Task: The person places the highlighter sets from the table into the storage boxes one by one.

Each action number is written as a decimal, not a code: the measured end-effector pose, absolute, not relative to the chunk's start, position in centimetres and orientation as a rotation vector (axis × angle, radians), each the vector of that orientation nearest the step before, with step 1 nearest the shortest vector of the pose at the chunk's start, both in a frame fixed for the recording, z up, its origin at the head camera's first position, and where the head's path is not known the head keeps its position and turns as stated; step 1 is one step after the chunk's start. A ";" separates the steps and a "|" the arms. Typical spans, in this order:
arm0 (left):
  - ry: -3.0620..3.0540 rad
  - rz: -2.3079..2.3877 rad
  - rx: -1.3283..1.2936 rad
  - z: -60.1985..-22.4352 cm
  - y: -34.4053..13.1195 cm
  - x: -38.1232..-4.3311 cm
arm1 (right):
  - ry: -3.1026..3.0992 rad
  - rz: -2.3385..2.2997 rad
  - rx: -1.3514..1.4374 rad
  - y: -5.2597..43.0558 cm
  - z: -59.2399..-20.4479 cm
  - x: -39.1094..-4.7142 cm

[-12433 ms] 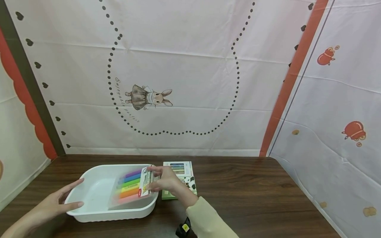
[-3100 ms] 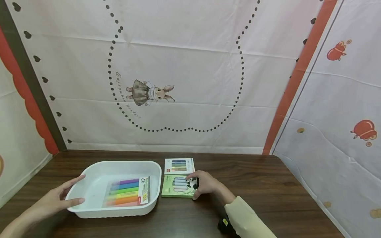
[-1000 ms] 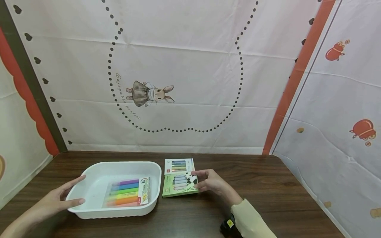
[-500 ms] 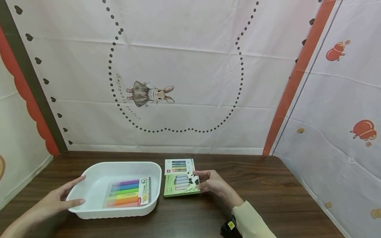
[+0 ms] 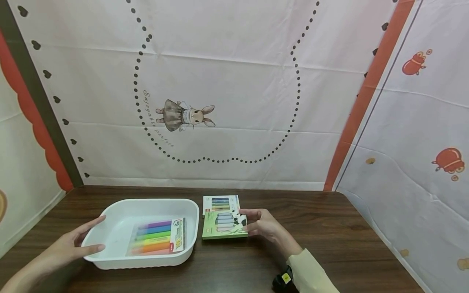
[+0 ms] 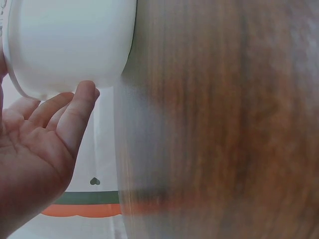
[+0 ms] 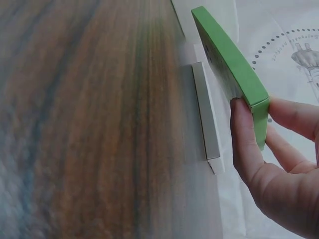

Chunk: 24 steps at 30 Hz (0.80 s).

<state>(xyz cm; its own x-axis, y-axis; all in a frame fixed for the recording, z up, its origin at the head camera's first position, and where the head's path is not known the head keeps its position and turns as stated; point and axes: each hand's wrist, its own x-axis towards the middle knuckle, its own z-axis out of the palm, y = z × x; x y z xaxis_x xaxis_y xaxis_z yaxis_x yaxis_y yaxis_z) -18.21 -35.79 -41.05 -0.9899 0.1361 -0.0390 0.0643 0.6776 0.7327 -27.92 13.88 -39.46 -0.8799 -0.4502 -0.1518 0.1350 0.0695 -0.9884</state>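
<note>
My left hand (image 5: 67, 245) holds the left end of a white plastic tray (image 5: 110, 228). In the left wrist view its fingers (image 6: 82, 107) lie against the tray's outer wall. A clear pack of coloured markers (image 5: 157, 236) with a white card label lies inside the tray. My right hand (image 5: 264, 226) pinches the right end of a flat green pen box (image 5: 212, 232) with a panda print. In the right wrist view the green box (image 7: 232, 59) is tilted and raised off the table, thumb on one face and fingers on the other.
Behind the green box a white pen box (image 5: 207, 201) lies flat on the dark wooden table (image 5: 311, 236), partly covered by it in the head view. The tray stands just left of both boxes. A printed cloth (image 5: 234, 101) hangs behind the table.
The right hand has drawn the green box slightly right and lifted it, overlapping the white box more. Earlier, it held the marker pack over the tray; the pack now lies inside. Left hand stays put.
</note>
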 end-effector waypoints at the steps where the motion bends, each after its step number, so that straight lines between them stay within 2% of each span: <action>1: 2.791 1.217 0.166 -41.0 -35.8 -18.2 | 1.928 -1.868 -0.313 13.9 -39.4 -27.9; 24: 2.783 1.189 0.143 -40.8 -35.8 -18.2 | 1.885 -1.913 -0.336 14.2 -38.4 -27.8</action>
